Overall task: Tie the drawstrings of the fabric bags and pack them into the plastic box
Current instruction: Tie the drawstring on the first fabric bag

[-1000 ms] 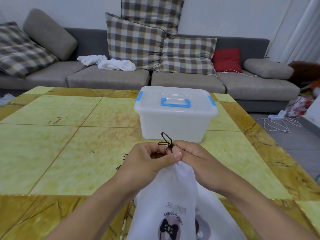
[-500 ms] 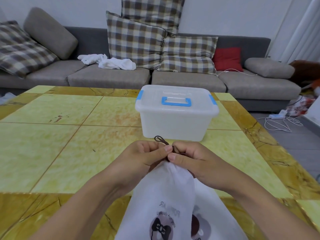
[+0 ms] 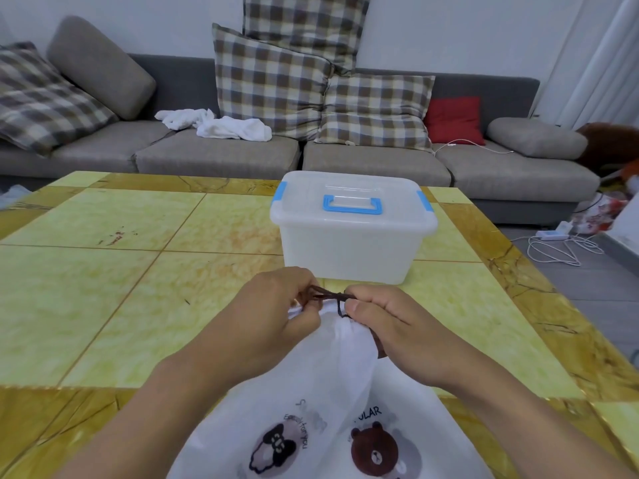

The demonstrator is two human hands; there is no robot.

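Yellow marble table (image 3: 103, 305), grey sofa (image 3: 214, 157)

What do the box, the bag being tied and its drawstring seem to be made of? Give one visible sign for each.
Box: translucent, milky plastic with a smooth finish; blue moulded handle and clips.
Bag: thin white cloth, matte, probably non-woven; it gathers in soft folds and bears printed cartoons.
Drawstring: dark brown cord, seemingly textile; thin and limp where it loops.

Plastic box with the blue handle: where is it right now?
In the head view, the translucent plastic box with blue handle sits lid-on, centre-right on the yellow marble table, just beyond both hands, in front of the grey sofa.
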